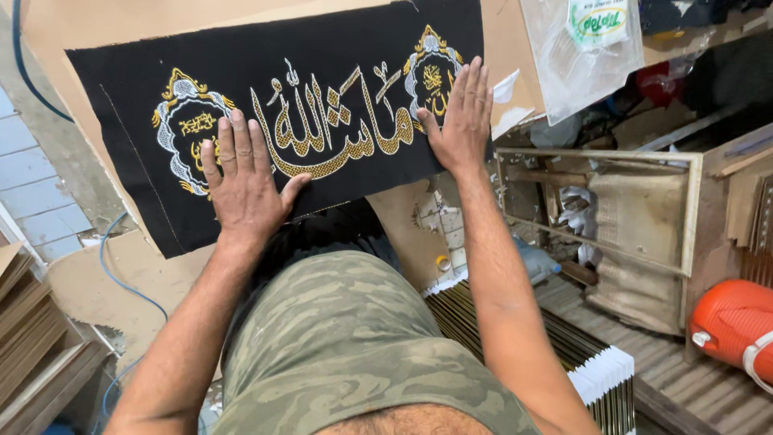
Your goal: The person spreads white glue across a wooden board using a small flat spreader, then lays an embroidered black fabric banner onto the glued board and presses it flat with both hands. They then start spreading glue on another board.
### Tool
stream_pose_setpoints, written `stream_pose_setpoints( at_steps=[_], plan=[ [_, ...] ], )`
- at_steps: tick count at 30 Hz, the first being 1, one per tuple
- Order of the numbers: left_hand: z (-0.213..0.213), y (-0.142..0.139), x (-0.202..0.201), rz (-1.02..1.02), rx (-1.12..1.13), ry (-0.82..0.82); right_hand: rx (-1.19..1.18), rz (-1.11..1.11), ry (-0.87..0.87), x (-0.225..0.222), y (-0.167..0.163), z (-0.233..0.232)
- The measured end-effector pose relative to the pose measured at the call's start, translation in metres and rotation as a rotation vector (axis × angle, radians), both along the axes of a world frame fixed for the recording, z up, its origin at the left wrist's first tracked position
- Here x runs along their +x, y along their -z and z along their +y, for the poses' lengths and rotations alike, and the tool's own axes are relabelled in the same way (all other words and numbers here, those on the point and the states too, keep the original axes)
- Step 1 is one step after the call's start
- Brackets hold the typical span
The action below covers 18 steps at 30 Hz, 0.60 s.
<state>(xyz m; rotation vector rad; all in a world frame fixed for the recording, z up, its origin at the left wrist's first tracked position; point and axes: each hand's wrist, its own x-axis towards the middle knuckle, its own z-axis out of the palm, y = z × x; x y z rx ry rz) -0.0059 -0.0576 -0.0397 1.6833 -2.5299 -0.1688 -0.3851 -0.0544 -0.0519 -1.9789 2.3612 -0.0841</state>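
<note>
A long black cloth (266, 72) with gold and white embroidered script and two ornate medallions lies flat on a tan board (97, 24). My left hand (241, 177) presses palm-down on the cloth's left part, beside the left medallion, fingers spread. My right hand (460, 121) lies flat on the cloth's right end, over the lower edge of the right medallion. Neither hand grips anything.
A clear plastic bag (576, 56) hangs at upper right. A wooden frame (596, 209) with woven material stands to the right, and an orange jug (729, 326) at the right edge. Stacked framed panels (564, 354) sit below; board stacks (28, 322) at left; a blue cable (121, 282).
</note>
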Motion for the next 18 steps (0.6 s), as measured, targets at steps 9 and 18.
stream_pose_setpoints(
  at_steps=[9, 18],
  plan=[
    [0.004, -0.011, -0.09, 0.151, 0.002, 0.632, 0.059, 0.047, 0.071, 0.014, -0.001, -0.013],
    [0.007, -0.006, -0.102, 0.171, -0.07, 0.777, 0.068, 0.087, 0.052, 0.003, -0.011, -0.011]
  ],
)
